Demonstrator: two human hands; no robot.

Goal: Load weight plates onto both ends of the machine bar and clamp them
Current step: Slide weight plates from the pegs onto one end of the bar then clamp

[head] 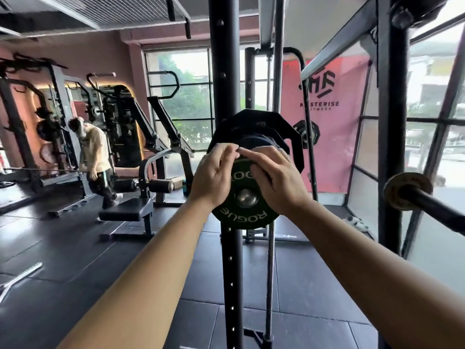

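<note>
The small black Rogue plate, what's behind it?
A larger black angular weight plate, a dark blue one between. Left hand and right hand, gripping the Rogue plate, hide the rest.

a commercial gym: black rubber floor mats (75, 260), steel racks (25, 117) along a pink wall, a padded leg machine (130, 210), a rogue plate (242, 215) on a bar, a pink banner (327, 147) (partly hidden lettering reads "itness"), and another person (95, 152) among the machines.

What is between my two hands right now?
In the head view, the upper face of the small Rogue plate, gripped by left hand and right hand.
</note>
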